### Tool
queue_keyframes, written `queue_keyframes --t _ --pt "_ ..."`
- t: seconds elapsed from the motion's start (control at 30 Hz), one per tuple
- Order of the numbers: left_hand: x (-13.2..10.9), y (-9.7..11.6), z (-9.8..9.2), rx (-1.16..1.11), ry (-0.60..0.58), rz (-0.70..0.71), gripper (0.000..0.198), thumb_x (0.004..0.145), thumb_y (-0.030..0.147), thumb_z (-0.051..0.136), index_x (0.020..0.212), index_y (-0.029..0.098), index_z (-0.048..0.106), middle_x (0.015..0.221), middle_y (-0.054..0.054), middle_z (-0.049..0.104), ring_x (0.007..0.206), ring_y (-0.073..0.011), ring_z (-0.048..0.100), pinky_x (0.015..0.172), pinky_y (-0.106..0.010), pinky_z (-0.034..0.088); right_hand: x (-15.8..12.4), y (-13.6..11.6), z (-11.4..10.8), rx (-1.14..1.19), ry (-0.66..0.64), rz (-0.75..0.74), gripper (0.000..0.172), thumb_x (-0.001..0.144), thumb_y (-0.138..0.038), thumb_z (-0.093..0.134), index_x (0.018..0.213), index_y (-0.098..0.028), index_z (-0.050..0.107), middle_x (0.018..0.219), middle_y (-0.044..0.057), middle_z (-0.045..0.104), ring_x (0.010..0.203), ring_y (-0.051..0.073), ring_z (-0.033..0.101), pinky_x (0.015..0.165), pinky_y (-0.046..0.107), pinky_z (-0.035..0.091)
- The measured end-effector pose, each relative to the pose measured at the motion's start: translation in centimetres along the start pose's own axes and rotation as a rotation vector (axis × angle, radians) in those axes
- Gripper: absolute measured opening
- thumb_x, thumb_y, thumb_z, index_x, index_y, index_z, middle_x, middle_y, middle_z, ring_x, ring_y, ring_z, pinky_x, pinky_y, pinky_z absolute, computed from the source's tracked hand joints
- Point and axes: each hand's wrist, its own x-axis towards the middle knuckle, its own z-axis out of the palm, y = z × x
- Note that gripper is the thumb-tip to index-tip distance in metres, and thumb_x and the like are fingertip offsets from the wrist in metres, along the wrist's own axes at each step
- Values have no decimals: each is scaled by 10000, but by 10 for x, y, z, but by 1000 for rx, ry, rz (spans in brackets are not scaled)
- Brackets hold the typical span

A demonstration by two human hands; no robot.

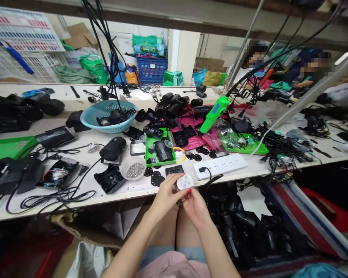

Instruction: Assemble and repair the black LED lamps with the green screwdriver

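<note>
A white round disc (pixel 185 181) with small spots on its face is held between my two hands at the table's front edge. My left hand (pixel 167 193) grips its left side, fingers curled around it. Closed on its lower right side is my right hand (pixel 195 206); a bit of thin wire shows beneath the disc. Just beyond lies a small black square part (pixel 174 170). Black perforated round plates (pixel 157 179) lie to the left, beside a bowl of small metal balls or screws (pixel 135 170). A green tray (pixel 159 162) behind carries a black housing (pixel 163 150).
A green power screwdriver (pixel 216 114) hangs above the table, right of centre. A white power strip (pixel 220 166) lies along the front edge. At the left are a blue basket (pixel 110 125) and cabled black lamps (pixel 113 148). Two people sit across, at the right.
</note>
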Motion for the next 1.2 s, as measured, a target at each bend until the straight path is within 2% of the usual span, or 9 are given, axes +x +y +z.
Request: queue_keyframes --t 0.07,0.13,0.2,0.33,0.47,0.7,0.9,1.2 --pt "4 -5 -2 3 29 -2 399 847 228 720 1239 217 650 1245 -102 685 1180 -262 622 1037 -461 481 -7 -7 -1 -24 4 -8 227 731 -308 807 910 -177 758 980 58 775 871 148 718 785 241 587" --pt "6 -10 -6 -2 48 15 408 862 242 703 1264 223 634 1281 -108 670 1202 -267 613 1055 -476 468 -18 -14 -9 -70 14 -22 343 708 -340 839 1001 -180 762 1097 84 768 1033 189 714 944 290 560" --pt "5 -12 -10 -27 64 36 436 867 274 707 1292 231 617 1314 -112 651 1218 -272 606 1060 -476 466 -30 -19 -21 -134 30 -25 432 676 -381 870 1039 -173 765 1125 113 764 1092 232 705 1006 339 535" --pt "-6 -8 -14 -178 103 30 465 853 319 738 1300 251 626 1341 -109 624 1220 -270 603 1026 -421 500 -48 -21 -44 -252 77 -22 501 613 -479 899 981 -160 782 1001 130 788 965 252 739 932 371 565" --pt "-18 -1 -16 -263 65 8 455 847 288 744 1289 257 639 1351 -101 607 1217 -261 603 998 -385 520 -53 -17 -53 -315 96 -28 524 586 -526 900 948 -165 783 929 117 794 874 228 744 846 338 580" --pt "-26 11 -23 -240 8 21 463 850 232 736 1300 261 635 1356 -97 599 1259 -256 568 1045 -389 486 -59 -11 -55 -376 99 -30 551 568 -567 897 921 -161 778 870 107 791 798 202 738 766 296 582" --pt "-27 7 -26 -199 -22 63 498 852 218 731 1332 284 618 1364 -82 610 1249 -251 573 1103 -421 426 -65 -5 -60 -413 109 -12 572 556 -594 890 905 -153 781 847 113 786 773 202 733 737 293 583" --pt "-25 14 -40 -76 0 80 466 837 250 749 1293 276 656 1318 -79 659 1212 -276 557 1056 -438 426 -59 -5 -65 -453 125 -3 584 519 -613 893 881 -167 788 795 94 772 732 191 718 688 276 571"
